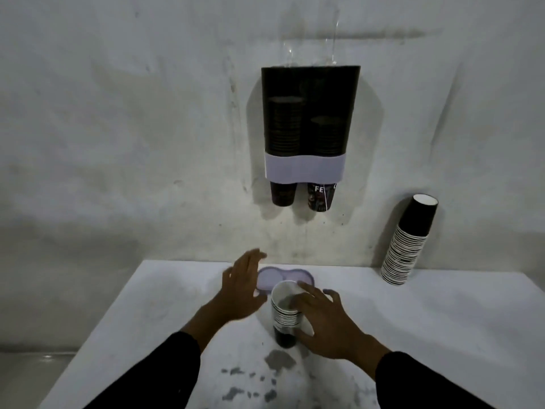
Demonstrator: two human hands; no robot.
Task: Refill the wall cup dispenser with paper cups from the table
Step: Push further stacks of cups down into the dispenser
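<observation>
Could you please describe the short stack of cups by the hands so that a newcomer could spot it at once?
Start at the dark dispenser on the wall and drop to the white table below. The short cup stack stands upright near the middle, beside the right hand. Unlike the tall stack leaning against the wall at right, it is short and free-standing.

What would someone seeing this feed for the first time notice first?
The dark dispenser on the wall, centre frame, with two columns of cups inside and one cup poking out under each. Next, both hands low in the middle: the right hand closing on a short cup stack standing on the table, the left hand open over the lid. A taller stack leans against the wall at right.
</observation>
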